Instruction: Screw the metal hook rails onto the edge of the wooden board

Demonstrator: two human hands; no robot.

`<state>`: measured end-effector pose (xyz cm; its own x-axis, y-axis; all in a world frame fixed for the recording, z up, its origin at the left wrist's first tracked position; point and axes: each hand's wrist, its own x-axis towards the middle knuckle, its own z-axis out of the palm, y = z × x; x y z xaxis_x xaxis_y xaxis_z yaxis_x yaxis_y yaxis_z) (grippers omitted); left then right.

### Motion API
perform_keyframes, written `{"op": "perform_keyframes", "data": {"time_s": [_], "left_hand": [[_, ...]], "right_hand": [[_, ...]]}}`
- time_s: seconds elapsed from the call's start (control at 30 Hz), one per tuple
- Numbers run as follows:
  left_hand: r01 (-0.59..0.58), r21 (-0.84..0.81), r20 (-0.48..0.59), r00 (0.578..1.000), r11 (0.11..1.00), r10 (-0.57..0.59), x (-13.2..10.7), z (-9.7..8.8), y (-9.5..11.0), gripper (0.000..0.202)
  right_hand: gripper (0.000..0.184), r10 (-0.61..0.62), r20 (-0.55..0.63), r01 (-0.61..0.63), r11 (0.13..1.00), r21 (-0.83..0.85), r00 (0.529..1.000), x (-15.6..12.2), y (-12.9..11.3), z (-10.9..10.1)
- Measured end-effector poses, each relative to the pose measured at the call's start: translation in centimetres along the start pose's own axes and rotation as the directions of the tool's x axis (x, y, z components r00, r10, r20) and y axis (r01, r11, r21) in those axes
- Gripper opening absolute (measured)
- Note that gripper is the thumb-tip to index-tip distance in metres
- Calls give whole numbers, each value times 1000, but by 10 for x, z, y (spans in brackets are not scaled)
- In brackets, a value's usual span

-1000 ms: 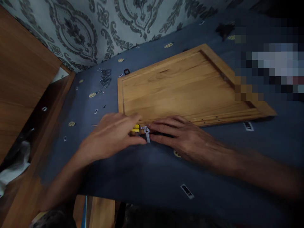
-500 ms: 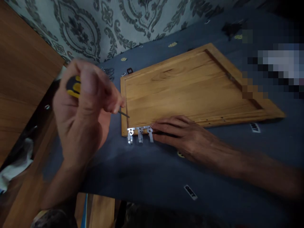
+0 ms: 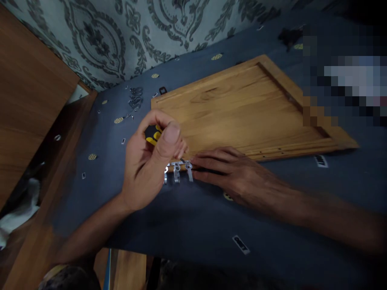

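Centrally, a three-hook metal bracket (image 3: 177, 168) was set against the near edge of the wooden panel (image 3: 242, 108).
A yellow-and-black screwdriver (image 3: 152, 135) was clasped in the closed left hand (image 3: 148, 169) just above it; the right hand (image 3: 232, 173) was laid flat, fingers extended, at the bracket's right end, upon blue cloth (image 3: 181, 225).

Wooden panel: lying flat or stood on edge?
Lying flat. The wooden panel rests face up on the blue cloth; the right hand lies by the hook strip at its near edge.
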<state>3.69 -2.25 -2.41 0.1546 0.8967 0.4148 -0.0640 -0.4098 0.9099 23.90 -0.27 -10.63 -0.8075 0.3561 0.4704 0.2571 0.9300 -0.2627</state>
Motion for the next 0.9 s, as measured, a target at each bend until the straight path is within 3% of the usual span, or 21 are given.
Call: {"op": "perform_keyframes", "data": {"time_s": [0.4, 0.6, 0.77, 0.9], "left_hand": [[-10, -19, -15, 1000, 1000, 10, 0, 3, -8, 31], [46, 79, -44, 998, 996, -42, 0, 1, -9, 35], [40, 84, -3, 999, 996, -39, -2, 1, -8, 32], [30, 290, 78, 995, 957, -55, -1, -4, 3, 27]], "right_hand": [[53, 22, 21, -22, 1000, 8, 1000, -1, 0, 0], [52, 3, -4, -3, 1000, 3, 1000, -1, 0, 0], [55, 31, 25, -31, 999, 11, 999, -1, -1, 0], [54, 25, 31, -26, 1000, 15, 999, 0, 0, 0]]}}
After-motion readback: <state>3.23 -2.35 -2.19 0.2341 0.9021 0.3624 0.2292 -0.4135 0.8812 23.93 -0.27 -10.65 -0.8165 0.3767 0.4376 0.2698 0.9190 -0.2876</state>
